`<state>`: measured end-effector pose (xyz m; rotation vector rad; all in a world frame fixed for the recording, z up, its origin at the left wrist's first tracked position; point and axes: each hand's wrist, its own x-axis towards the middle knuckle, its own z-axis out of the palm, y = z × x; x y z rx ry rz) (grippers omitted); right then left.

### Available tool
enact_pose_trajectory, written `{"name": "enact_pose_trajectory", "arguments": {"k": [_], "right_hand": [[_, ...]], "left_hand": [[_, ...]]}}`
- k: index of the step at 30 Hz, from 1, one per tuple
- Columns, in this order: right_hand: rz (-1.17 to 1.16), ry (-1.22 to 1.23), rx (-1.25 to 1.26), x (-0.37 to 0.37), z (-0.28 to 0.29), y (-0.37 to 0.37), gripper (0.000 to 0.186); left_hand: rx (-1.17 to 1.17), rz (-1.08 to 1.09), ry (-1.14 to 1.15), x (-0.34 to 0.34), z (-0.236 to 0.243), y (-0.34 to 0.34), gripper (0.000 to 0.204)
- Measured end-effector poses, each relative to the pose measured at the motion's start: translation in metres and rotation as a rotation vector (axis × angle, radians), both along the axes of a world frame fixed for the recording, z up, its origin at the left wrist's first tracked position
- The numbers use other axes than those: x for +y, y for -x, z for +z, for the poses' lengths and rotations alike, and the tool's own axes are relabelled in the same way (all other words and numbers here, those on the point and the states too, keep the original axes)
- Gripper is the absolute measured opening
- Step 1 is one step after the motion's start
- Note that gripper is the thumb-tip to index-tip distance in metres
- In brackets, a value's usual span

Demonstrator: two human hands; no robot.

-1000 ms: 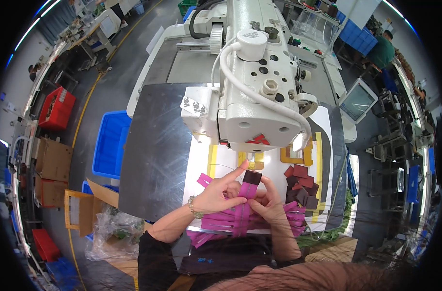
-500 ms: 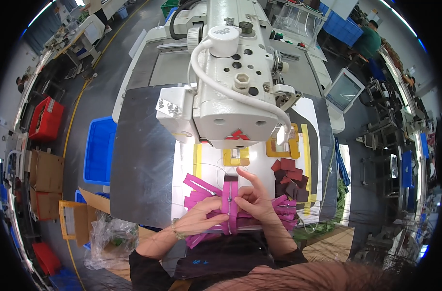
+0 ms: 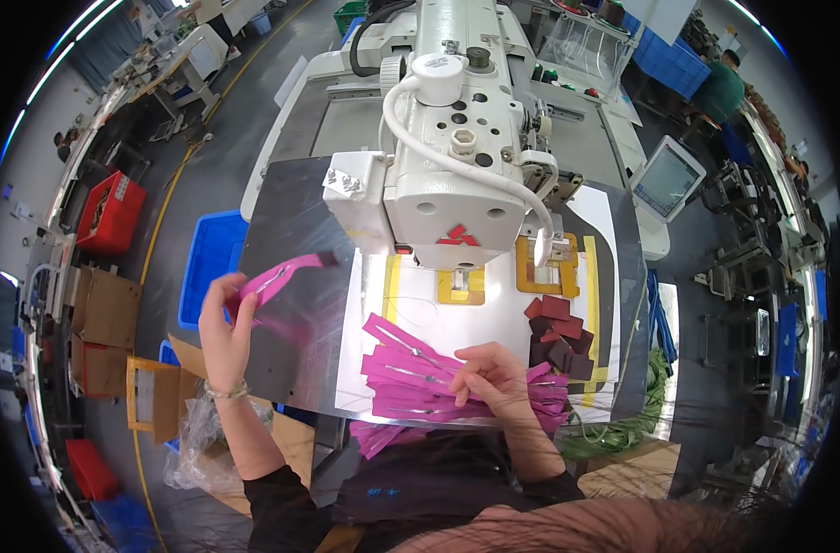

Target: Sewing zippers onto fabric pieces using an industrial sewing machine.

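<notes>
My left hand (image 3: 228, 330) is raised at the left, fingers closed on a magenta zipper (image 3: 274, 276). A dark patch (image 3: 329, 259) sits at the zipper's far end, and its other end hangs blurred by motion. Over the right part of a pile of magenta zippers (image 3: 406, 373), my right hand (image 3: 494, 380) has loosely bent fingers, the index apart from the thumb. Its fingertips are close to the zippers; I cannot tell whether they touch. Dark red and brown patches (image 3: 556, 332) are heaped to the right of this hand.
A white sewing machine head (image 3: 452, 203) overhangs the work area, with yellow clamp frames (image 3: 461, 297) below. Left of the dark table (image 3: 286, 217) stands a blue bin (image 3: 203, 263). A tilted screen (image 3: 669, 178) is at right. Cardboard and clear plastic (image 3: 199, 452) lie at lower left.
My left hand has swung up and left from the pile, carrying the zipper with the dark end. My right hand has let go of that zipper and stays over the pile.
</notes>
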<state>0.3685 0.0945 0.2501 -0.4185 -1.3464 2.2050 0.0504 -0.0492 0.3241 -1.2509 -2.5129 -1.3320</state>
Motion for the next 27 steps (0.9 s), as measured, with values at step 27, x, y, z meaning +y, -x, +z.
{"name": "enact_pose_trajectory", "arguments": {"k": [27], "right_hand": [[-0.636,-1.128,-1.127,0.048,0.011,-0.106,0.034]], "left_hand": [[-0.767,-0.987,0.412,-0.012,-0.053,-0.09,0.031]]}}
